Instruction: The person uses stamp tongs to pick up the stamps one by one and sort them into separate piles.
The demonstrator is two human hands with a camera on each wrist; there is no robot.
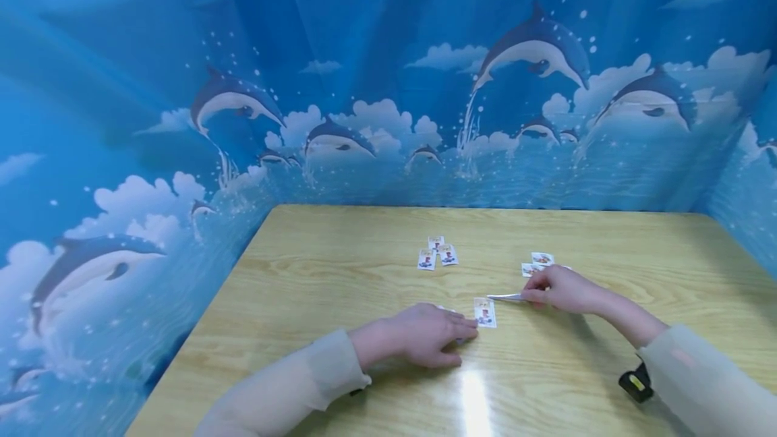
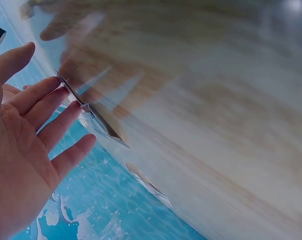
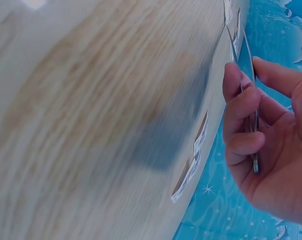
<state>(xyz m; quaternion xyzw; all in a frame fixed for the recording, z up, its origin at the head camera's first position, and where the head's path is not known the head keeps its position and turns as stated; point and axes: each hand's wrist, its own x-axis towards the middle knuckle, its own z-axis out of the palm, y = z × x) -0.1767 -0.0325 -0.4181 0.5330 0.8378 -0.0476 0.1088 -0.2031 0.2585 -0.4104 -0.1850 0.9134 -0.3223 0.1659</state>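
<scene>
My right hand (image 1: 561, 290) grips a pair of metal tweezers (image 3: 249, 95), fingers curled around the lower part. In the right wrist view the tweezers' two arms stand apart toward the tips. Their tips reach the top edge of a small picture card (image 1: 485, 313) on the table. My left hand (image 1: 427, 336) lies low over the table, fingers stretched out, fingertips right beside that card. Under its fingers another small card (image 1: 446, 309) is mostly hidden. In the left wrist view the fingertips meet the edge of a raised card (image 2: 105, 122).
Three small picture cards (image 1: 427, 259) lie grouped farther back on the wooden table (image 1: 328, 255). Another group of cards (image 1: 542, 258) sits behind my right hand, partly covered by it. A blue dolphin-print curtain (image 1: 376, 52) borders the table's back and left.
</scene>
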